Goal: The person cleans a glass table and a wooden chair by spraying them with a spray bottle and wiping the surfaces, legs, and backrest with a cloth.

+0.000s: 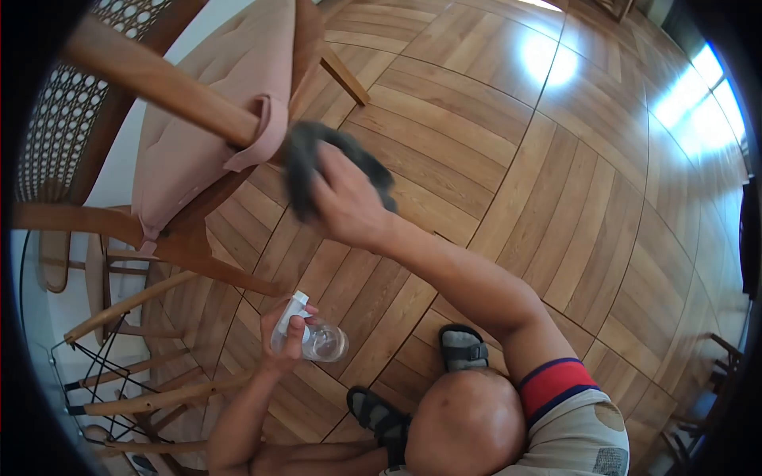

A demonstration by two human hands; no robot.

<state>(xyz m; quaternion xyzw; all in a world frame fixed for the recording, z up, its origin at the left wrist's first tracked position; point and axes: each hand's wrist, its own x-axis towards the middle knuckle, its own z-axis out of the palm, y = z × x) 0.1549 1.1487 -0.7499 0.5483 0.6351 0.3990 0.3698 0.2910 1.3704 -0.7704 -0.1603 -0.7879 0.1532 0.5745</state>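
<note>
My right hand (349,198), slightly blurred, grips a dark grey cloth (305,151) at the end of my outstretched arm. The cloth meets the front part of a wooden chair (171,87) in view, by the corner of its pink tufted cushion (218,111); whether it presses on the wood cannot be made out. A cushion strap (274,131) loops round the wooden armrest there. Lower down, my left hand (282,337) is wrapped round the white head of a clear spray bottle (325,343), held tilted above the floor beside a chair leg (242,278).
Woven cane (67,127) fills the chair's side. At the lower left stand wooden legs with black wire bracing (107,361). My knee (468,420) and sandalled feet (463,347) are below me. Parquet floor (540,214) spreads right, toward dark furniture (710,389) at the edge.
</note>
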